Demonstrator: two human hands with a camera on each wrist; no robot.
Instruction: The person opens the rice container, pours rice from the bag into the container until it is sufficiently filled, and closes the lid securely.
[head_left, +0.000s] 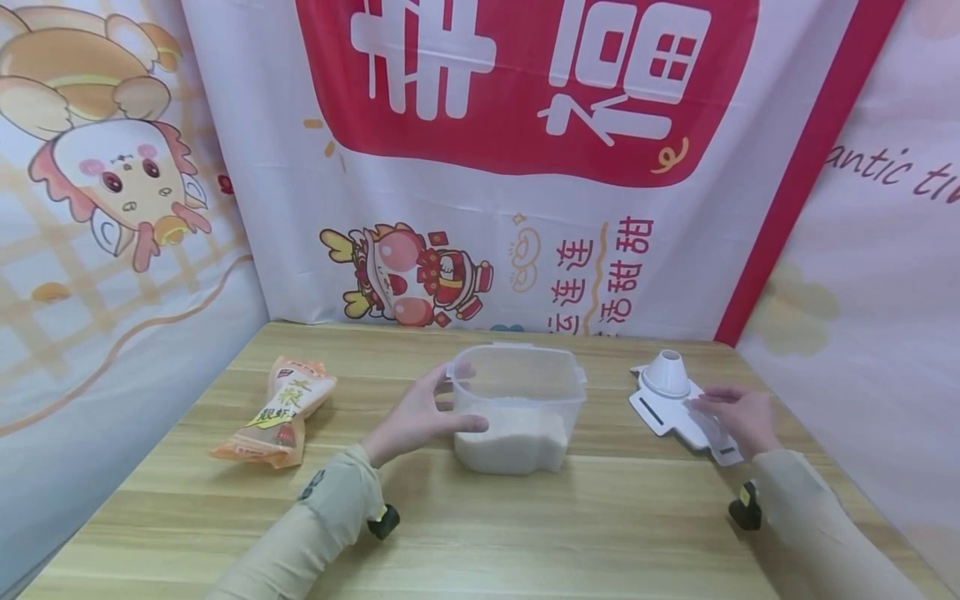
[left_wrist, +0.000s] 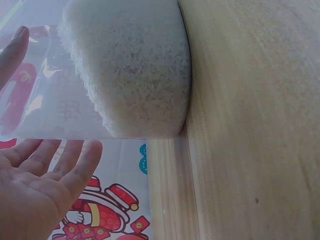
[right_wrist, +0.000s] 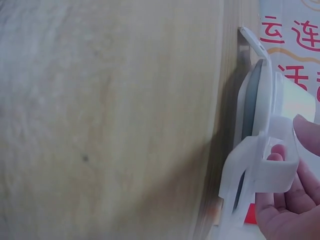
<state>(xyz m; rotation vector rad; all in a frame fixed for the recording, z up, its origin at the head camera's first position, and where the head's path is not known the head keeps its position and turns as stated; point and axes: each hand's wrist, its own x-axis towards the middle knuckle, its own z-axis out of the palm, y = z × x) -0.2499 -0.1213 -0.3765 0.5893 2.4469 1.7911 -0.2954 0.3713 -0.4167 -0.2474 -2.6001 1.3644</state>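
Note:
A translucent plastic container [head_left: 517,417], partly filled with white rice [left_wrist: 135,70], stands open-topped on the table. My left hand [head_left: 423,417] is at its left side, thumb over the front and fingers spread by the side rim. In the left wrist view those fingers [left_wrist: 75,165] are nearly straight beside the clear wall. At the right lies a white lid [head_left: 675,404] with side flaps and a cone-shaped spout [head_left: 667,372]. My right hand [head_left: 742,417] pinches the lid's near right edge; in the right wrist view some fingertips show through a flap's opening.
An orange-and-white food packet [head_left: 281,412] lies on the wooden table [head_left: 525,533] to the left. Printed cloths hang behind the table [head_left: 487,192] and along both sides. Black wrist cameras sit under both sleeves.

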